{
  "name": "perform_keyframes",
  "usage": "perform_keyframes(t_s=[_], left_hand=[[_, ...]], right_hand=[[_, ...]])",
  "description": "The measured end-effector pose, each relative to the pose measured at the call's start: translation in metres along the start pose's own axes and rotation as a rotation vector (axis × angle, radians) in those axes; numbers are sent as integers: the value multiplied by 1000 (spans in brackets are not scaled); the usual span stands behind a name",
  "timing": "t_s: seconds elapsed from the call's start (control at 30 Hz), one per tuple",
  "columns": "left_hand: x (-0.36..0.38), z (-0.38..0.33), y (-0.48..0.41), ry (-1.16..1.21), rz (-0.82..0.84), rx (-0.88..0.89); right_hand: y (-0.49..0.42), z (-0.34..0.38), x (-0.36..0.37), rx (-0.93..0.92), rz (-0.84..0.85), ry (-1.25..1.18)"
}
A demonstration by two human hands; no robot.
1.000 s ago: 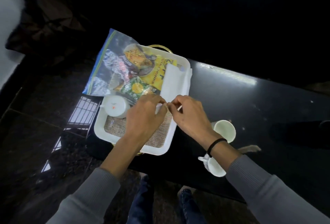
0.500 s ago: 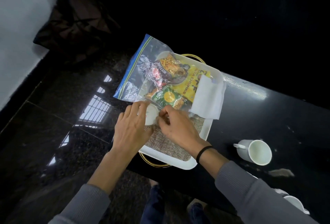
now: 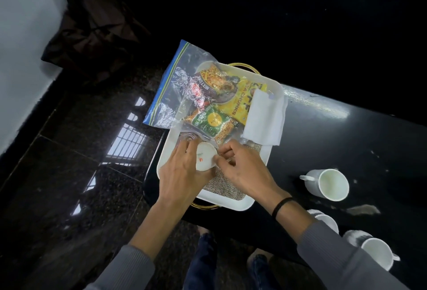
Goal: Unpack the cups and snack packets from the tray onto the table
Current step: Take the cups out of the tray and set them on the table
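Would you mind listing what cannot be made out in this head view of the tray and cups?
- Cup in the tray: its handle and grip are hidden by the left hand and right hand.
- Silver packet: label lost in foil glare inside the plastic bag.
- Middle table cup: mostly covered by the right sleeve.
- Far end of the table: lost in darkness.

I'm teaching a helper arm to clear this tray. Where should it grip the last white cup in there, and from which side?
Grip the white cup around its side wall, coming from the tray's near edge. It appears overturned, base showing, so there is no open rim to pinch. The snack bag crowds the far side. The left hand already wraps it; the right hand touches it.
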State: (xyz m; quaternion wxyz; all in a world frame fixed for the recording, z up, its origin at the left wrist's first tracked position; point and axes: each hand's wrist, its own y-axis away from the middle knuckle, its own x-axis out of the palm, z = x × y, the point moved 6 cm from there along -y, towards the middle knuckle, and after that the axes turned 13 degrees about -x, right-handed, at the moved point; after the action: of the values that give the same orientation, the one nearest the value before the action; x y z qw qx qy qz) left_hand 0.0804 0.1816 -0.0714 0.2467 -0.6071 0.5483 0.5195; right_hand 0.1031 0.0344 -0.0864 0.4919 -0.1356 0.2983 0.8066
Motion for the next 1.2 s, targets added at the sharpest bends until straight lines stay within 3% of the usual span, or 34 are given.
perform_keyframes(t_s=[0.37, 0.53, 0.67, 0.77, 0.9, 1.2], left_hand=[[16, -52, 22, 648, 468, -244], [28, -109, 42, 1036, 729, -359], [42, -162, 62, 1165, 829, -343], [56, -197, 75, 1099, 859, -287], [75, -233, 85, 824, 821, -160], [80, -272, 87, 206, 384, 185]], right_hand=[[62, -36, -83, 3, -211, -231], [94, -55, -126, 11, -297, -553], [120, -75, -154, 32, -345, -793], [140, -96, -177, 29, -410, -759], [168, -124, -208, 54, -484, -636], [202, -183, -242, 175, -485, -130]])
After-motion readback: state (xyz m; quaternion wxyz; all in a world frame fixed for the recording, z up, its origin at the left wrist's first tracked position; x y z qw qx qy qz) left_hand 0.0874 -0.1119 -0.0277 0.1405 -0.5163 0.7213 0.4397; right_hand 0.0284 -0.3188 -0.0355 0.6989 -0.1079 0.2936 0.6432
